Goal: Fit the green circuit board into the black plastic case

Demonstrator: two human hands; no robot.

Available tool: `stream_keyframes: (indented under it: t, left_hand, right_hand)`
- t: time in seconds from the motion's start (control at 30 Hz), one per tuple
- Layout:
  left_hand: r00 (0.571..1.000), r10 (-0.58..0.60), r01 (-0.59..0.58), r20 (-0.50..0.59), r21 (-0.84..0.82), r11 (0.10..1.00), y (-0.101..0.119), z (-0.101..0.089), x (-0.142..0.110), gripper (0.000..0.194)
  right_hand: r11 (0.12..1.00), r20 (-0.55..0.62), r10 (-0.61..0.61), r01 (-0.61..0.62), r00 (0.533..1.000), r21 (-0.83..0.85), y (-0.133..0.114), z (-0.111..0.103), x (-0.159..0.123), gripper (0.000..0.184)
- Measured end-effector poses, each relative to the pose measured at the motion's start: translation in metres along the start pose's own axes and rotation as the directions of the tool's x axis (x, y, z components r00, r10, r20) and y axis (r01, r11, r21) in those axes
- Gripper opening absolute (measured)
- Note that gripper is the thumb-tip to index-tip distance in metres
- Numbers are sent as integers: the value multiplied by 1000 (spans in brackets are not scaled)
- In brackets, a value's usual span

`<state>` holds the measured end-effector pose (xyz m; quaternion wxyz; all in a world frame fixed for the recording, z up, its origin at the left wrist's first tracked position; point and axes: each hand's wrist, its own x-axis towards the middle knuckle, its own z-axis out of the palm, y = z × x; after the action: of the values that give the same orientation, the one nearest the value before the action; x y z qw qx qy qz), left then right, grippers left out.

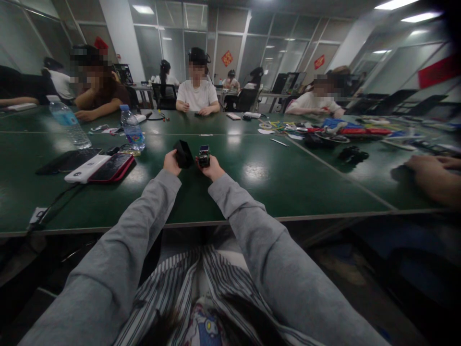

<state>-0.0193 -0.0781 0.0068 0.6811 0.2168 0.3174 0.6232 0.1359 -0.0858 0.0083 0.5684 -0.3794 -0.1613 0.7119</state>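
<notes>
My left hand (172, 163) is closed around a black open-ended box (183, 154), tilted above the green table (201, 202). Close beside it on the right, my right hand (213, 168) grips a small electronic device (203, 156) with a little screen at its top and what looks like bare circuitry below. The box and the device are held apart, a small gap between them. Part of each hand's fingers is hidden behind what it holds.
To the left lie a white power bank (86, 169), a red-cased phone (112, 168) and two water bottles (132, 129). Cables and tools (324, 129) are heaped at the right. Another person's hand (432, 173) rests at the right edge; people sit across the table.
</notes>
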Motion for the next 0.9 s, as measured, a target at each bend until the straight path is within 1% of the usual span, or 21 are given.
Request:
stream_keyframes:
  t: [0.07, 0.13, 0.23, 0.3, 0.57, 0.77, 0.9]
  left_hand:
    - [1000, -19, 18, -11, -50, 999, 0, -3, -6, 36]
    - [999, -53, 53, 3, -88, 995, -2, -4, -13, 48]
    - [993, -118, 119, 12, -76, 990, -6, -4, -16, 59]
    - [991, -131, 131, 12, -59, 990, -9, -5, -14, 60]
    - [994, -100, 102, 45, -60, 993, -15, -14, 0, 61]
    - [993, -112, 114, 21, -110, 987, -15, -11, -2, 61]
    - [992, -123, 122, 2, -154, 981, -15, -7, -6, 60]
  right_hand:
    - [1000, -4, 0, 0, 1000, 13, -3, -1, -1, 36]
    - [1000, -9, -2, 2, 1000, 26, -5, -1, -2, 35]
    - [999, -24, -1, 1, 1000, 35, -4, -2, -2, 35]
    - [999, -35, 2, -1, 999, 36, -3, -2, -1, 36]
    - [999, -58, -7, 9, 998, 34, -2, -3, 2, 37]
    - [997, -93, -74, 75, 993, 6, 0, -2, 6, 29]
    - [989, -139, -141, 135, 980, -54, -1, 0, 10, 25]
